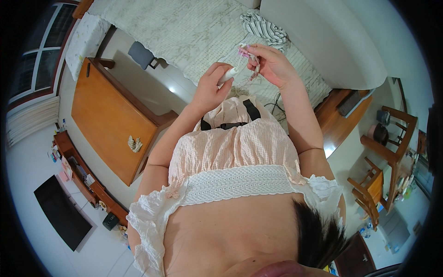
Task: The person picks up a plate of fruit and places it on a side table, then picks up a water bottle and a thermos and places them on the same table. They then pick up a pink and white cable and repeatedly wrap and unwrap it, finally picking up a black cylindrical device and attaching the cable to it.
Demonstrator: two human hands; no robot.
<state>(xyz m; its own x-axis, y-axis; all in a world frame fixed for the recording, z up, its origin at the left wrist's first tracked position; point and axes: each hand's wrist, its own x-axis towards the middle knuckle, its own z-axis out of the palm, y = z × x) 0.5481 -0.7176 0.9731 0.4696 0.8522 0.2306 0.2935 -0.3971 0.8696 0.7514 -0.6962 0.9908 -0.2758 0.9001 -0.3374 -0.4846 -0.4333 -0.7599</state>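
Fingers of the left hand [212, 87] wrap a white tube [230, 74], its narrow end jutting rightward past the grip toward a pink floral strip [254, 69] that dangles from the right hand's [278, 68] thumb-and-finger pinch, with striped cloth [264, 28] lying beyond on the patterned bedspread [184, 44].

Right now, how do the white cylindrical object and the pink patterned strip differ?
Colour: the white cylindrical object looks plain; the pink patterned strip is mottled.
Shape: the cylindrical object is straight and thicker; the strip is slender and curved.
Hold: the left hand wraps around the cylindrical object; the right hand pinches the strip.
Shared: both are small and hand-held.
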